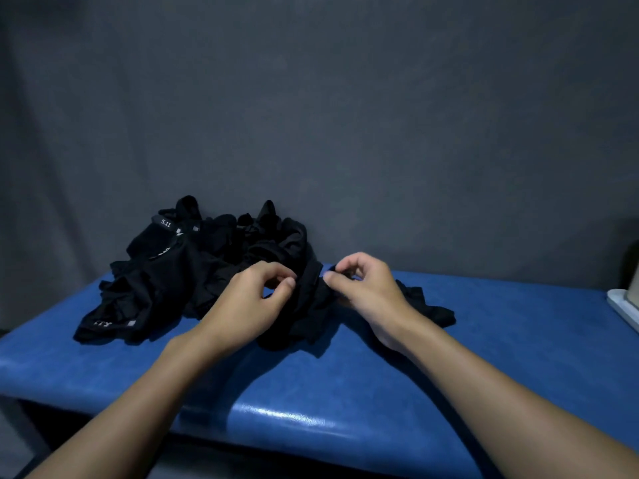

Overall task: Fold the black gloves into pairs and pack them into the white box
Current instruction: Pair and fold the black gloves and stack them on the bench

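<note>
A heap of several black gloves lies on the left half of the blue padded bench, some with white "5.11" lettering on the cuffs. In front of the heap, one black glove hangs between my hands. My left hand pinches its left edge with thumb and forefinger. My right hand pinches its right edge the same way. More black fabric trails to the right behind my right wrist. Only a corner of the white box shows at the right frame edge.
A dark grey cloth backdrop hangs right behind the bench. The bench's front edge runs across the lower frame, with dark floor below it. Bare blue surface lies between my right hand and the white box.
</note>
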